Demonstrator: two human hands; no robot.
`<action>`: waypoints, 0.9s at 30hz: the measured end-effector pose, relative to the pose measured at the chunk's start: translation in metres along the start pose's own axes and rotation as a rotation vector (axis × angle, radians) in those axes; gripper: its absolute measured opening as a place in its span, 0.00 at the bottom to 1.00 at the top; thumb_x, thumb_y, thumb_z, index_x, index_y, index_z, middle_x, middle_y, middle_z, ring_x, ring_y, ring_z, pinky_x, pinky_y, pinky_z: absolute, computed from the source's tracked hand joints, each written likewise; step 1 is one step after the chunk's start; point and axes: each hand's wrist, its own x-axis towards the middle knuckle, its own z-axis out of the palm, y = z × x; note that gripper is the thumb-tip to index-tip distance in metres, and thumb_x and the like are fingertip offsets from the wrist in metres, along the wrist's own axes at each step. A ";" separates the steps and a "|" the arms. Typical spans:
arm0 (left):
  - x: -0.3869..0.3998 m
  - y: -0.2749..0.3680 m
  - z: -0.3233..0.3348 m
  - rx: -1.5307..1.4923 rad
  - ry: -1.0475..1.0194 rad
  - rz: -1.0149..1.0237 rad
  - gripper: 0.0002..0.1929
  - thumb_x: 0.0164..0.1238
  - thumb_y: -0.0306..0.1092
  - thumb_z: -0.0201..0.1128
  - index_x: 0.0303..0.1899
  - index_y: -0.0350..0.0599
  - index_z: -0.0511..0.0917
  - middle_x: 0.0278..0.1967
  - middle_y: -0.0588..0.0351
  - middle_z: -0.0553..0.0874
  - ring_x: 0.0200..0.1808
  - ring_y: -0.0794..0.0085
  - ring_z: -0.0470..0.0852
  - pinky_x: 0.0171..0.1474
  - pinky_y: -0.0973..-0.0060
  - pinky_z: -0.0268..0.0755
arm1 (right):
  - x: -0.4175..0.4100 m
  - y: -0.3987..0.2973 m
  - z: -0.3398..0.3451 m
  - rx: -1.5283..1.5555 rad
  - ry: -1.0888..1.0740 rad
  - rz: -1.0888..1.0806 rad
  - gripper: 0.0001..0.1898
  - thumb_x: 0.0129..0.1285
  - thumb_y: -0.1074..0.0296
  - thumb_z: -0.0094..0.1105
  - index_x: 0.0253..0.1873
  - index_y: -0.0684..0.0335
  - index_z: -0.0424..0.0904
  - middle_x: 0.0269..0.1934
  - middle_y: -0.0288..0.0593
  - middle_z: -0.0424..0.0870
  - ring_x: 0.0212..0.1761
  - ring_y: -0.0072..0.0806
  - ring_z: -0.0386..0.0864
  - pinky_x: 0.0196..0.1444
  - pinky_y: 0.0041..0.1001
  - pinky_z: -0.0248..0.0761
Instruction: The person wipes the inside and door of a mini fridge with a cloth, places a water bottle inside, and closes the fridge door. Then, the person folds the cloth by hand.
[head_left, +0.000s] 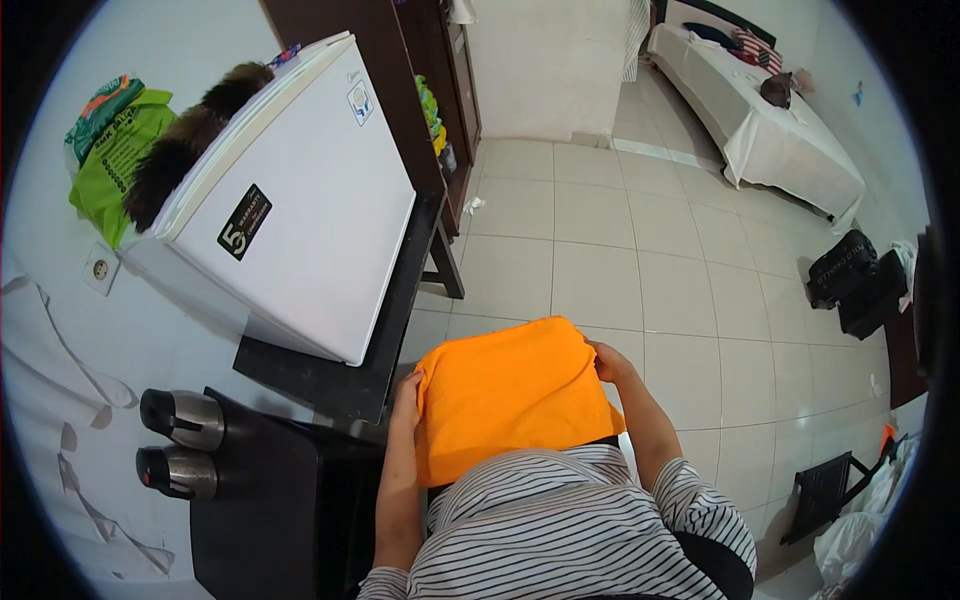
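Note:
An orange cloth (514, 394) lies spread in front of my body, its near edge against my striped shirt. My left hand (409, 397) grips its left edge, the fingers partly hidden by the fabric. On the right, my right hand (611, 362) holds the upper right corner area, with some fingertips tucked behind the cloth. The cloth looks folded, with soft creases running across its right half.
A small white refrigerator (300, 202) stands on a black table (322, 382) to the left. Two steel vacuum jugs (196, 420) rest on a dark surface (255, 510) nearer me. Black bags (844, 266) sit on the tiled floor at right, beyond a folded black stool (821, 495).

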 end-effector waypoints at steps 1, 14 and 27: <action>-0.008 0.007 0.014 0.048 0.008 -0.037 0.20 0.78 0.37 0.56 0.63 0.36 0.76 0.57 0.51 0.85 0.57 0.65 0.83 0.61 0.70 0.74 | -0.012 -0.001 -0.003 0.019 0.046 0.054 0.24 0.79 0.52 0.51 0.71 0.60 0.71 0.64 0.43 0.78 0.62 0.34 0.77 0.63 0.35 0.75; -0.082 0.083 0.006 0.505 -0.304 -0.124 0.16 0.79 0.38 0.60 0.54 0.33 0.81 0.49 0.57 0.86 0.51 0.75 0.82 0.55 0.77 0.74 | -0.113 -0.124 0.044 -0.176 -0.191 -0.207 0.19 0.75 0.62 0.60 0.58 0.76 0.79 0.49 0.45 0.87 0.50 0.28 0.85 0.55 0.27 0.80; -0.253 0.227 0.048 1.047 -0.006 0.997 0.09 0.71 0.28 0.65 0.36 0.28 0.81 0.47 0.52 0.76 0.45 0.71 0.76 0.49 0.76 0.70 | -0.284 -0.239 0.163 -0.436 -0.067 -1.221 0.15 0.78 0.64 0.54 0.53 0.69 0.85 0.47 0.32 0.80 0.47 0.19 0.73 0.53 0.22 0.65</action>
